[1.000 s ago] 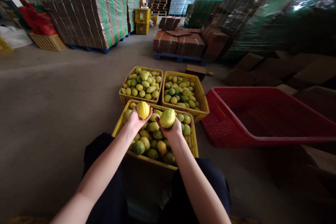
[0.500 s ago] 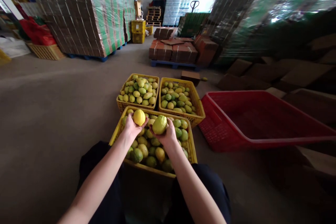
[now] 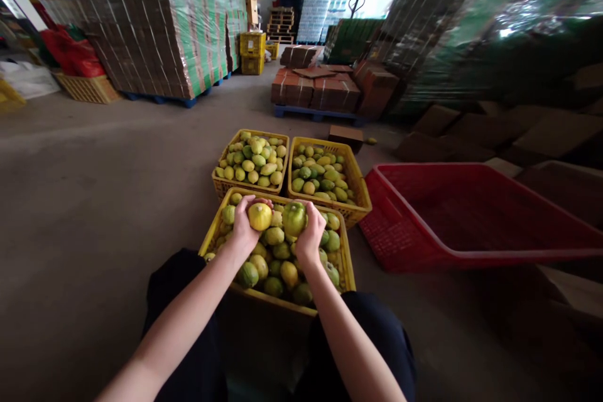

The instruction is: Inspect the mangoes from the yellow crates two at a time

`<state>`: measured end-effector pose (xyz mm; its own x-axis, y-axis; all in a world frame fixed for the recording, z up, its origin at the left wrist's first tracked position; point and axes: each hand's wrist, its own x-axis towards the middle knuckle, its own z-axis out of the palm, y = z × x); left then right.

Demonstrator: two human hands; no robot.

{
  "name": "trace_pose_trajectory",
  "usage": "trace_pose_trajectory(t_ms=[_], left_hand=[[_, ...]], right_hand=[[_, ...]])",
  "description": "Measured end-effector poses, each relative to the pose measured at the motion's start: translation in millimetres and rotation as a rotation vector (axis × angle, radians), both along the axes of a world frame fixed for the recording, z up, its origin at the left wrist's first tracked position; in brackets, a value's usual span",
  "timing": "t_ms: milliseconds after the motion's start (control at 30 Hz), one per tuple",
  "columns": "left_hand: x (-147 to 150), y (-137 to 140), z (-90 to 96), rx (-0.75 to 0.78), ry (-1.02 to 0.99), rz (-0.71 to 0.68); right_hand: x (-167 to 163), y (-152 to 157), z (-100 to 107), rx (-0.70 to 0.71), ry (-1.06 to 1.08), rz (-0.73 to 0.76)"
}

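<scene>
Over the near yellow crate [image 3: 347,264], my left hand [image 3: 244,221] is curled round a yellow, lemon-like fruit [image 3: 260,217], its end turned toward me. Close on its right, my right hand [image 3: 311,231] grips a larger green fruit [image 3: 294,218], also end-on. The two held fruits are a small gap apart. Below them, the crate is full of loose green and yellow fruits [image 3: 274,236] of the same sort, partly hidden by my hands and forearms.
Behind stand a left yellow crate [image 3: 249,187] heaped with mostly yellow fruit and a right yellow crate [image 3: 363,196] of mixed fruit. A large red basket [image 3: 391,226] sits to the right. Flattened cartons lie on a blue pallet [image 3: 320,114]; wrapped stacks [image 3: 198,31] rise further back.
Both fruits have been tipped so their ends face me, and my fingers have closed further round their sides. My hands have shifted slightly right in view as the camera turned a little.
</scene>
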<state>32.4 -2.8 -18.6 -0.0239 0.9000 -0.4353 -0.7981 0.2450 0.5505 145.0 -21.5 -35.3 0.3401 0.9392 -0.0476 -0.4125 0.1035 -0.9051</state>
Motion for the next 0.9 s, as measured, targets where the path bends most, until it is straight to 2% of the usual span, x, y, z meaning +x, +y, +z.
trace_pose_trajectory(t_ms=[100,333,500,667,800,900], left_hand=[[4.1,-8.8,2.3,0.150,0.136,0.031],[-5.4,-18.8,16.2,0.332,0.268,-0.020],[-7.4,-17.1,15.7,0.283,0.197,-0.026],[-11.0,-14.4,19.0,0.223,0.147,-0.008],[-13.8,-13.3,21.1,0.178,0.115,0.003],[-10.9,-14.2,17.9,0.161,0.118,0.012]], right_hand=[[-2.5,-10.1,3.2,0.161,-0.205,-0.048],[0.6,-24.1,4.7,0.281,-0.404,0.047],[0.3,-25.5,0.9,0.301,-0.443,0.066],[-2.0,-26.6,0.1,0.225,-0.335,0.078],[-2.4,-27.8,-1.2,0.278,-0.384,0.123],[-4.4,-26.1,-1.5,0.238,-0.349,0.100]])
